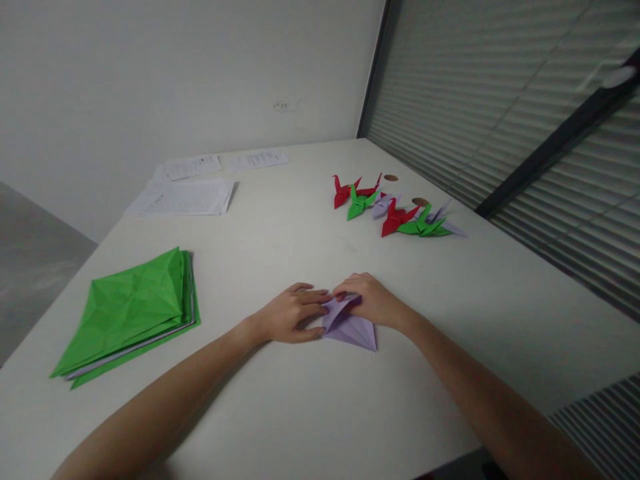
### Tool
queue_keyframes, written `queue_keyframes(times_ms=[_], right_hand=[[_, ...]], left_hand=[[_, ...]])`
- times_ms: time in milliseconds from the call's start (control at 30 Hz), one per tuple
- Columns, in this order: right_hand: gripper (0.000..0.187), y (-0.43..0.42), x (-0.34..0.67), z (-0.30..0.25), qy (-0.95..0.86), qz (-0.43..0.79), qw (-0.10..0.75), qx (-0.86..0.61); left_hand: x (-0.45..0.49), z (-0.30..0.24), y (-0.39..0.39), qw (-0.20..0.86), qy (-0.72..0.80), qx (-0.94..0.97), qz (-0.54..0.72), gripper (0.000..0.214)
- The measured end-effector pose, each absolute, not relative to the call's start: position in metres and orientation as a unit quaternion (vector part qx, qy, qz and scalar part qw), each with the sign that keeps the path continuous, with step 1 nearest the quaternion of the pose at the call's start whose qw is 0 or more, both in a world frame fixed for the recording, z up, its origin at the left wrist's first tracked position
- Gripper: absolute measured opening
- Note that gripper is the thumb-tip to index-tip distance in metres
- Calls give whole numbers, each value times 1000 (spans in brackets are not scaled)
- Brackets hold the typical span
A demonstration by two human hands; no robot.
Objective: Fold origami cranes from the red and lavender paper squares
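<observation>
A lilac sheet of paper [350, 328], folded into a pointed shape, lies on the white table [300, 413] in front of me. My left hand [290, 315] rests at its left side, fingertips pinching its upper edge. My right hand [373, 301] covers its upper right part, fingers curled and pressing the fold. The fingertips of both hands meet over the paper's top corner.
A stack of creased green sheets [133, 310] lies at the left. Several finished paper cranes [395, 210] in red, green and lilac stand at the back right. White printed pages [187, 197] lie at the far left. Window blinds [525, 120] run along the right.
</observation>
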State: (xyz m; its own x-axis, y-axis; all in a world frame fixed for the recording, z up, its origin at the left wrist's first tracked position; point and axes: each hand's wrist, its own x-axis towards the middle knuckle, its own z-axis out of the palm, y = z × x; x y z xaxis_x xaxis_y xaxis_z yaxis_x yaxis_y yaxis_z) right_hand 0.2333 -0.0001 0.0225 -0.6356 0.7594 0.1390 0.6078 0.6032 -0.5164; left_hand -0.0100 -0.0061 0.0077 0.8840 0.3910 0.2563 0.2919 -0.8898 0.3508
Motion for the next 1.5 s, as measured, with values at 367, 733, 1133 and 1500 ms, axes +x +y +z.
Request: queue_keyframes(times_ms=[367,733,1133,1500], right_hand=[[25,-1,238,31,-907,276,88,-305],[29,-1,237,33,-913,257,82,-306],[28,-5,224,16,-834,236,203,-456],[11,-3,229,18,-771,285,220,-526]], left_hand=[[-11,8,-3,182,170,956,155,47],[-10,7,-2,169,166,958,164,54],[-8,8,-3,199,182,945,183,36],[-5,14,-5,274,251,903,218,28]])
